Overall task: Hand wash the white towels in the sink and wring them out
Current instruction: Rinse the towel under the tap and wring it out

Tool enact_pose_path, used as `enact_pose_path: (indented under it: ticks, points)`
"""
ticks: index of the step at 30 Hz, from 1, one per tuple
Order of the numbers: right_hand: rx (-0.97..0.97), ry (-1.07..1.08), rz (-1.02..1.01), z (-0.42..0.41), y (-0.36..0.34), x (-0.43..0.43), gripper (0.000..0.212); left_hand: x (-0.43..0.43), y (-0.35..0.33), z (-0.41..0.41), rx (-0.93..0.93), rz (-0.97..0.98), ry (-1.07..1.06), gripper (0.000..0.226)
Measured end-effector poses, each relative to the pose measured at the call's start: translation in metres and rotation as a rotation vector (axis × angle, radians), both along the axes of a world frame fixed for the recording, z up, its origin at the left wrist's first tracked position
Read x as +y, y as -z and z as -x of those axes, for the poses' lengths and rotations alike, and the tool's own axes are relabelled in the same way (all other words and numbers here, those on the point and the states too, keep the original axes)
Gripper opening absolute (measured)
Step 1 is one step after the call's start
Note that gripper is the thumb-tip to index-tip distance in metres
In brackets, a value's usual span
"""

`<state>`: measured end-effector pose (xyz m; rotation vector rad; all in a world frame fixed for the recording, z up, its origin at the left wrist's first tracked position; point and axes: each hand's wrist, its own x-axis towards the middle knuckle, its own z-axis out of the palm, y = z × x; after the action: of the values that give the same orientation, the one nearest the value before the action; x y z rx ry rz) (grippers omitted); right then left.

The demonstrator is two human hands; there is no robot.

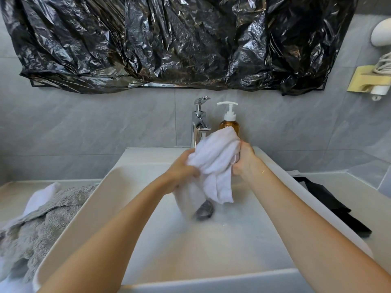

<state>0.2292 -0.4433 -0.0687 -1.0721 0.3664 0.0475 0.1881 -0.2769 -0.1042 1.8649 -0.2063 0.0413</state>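
A white towel [215,159] is bunched up above the white sink [88,208], in front of the tap. My left hand [182,172] grips its left side and my right hand [243,159] grips its right side. The towel's loose lower end hangs down toward the cloudy water in the basin. A metal drain plug [204,210] shows under the water below the towel. Another white towel [40,199] lies on the counter to the left, partly under a grey cloth.
A chrome tap [200,121] and an amber soap pump bottle [229,119] stand behind the sink. A grey fluffy towel [36,229] lies on the left counter. A black cloth [332,204] lies on the right counter. Black plastic sheeting [179,43] covers the mirror.
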Motion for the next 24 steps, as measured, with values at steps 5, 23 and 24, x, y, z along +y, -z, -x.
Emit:
enact_pose_path:
  ticks: [5, 23, 24]
  points:
    - [-0.084, -0.124, 0.325, 0.001, 0.016, 0.013, 0.016, 0.006, -0.022, 0.009, 0.213, 0.606, 0.046, 0.024]
    - [-0.235, 0.133, 0.852, 0.031, 0.033, 0.047, 0.029, -0.041, 0.000, 0.012, 0.030, 0.343, -0.447, 0.032]
    - [-0.227, 0.142, 0.863, 0.032, 0.032, 0.045, 0.025, -0.042, -0.001, 0.013, 0.026, 0.349, -0.435, 0.028]
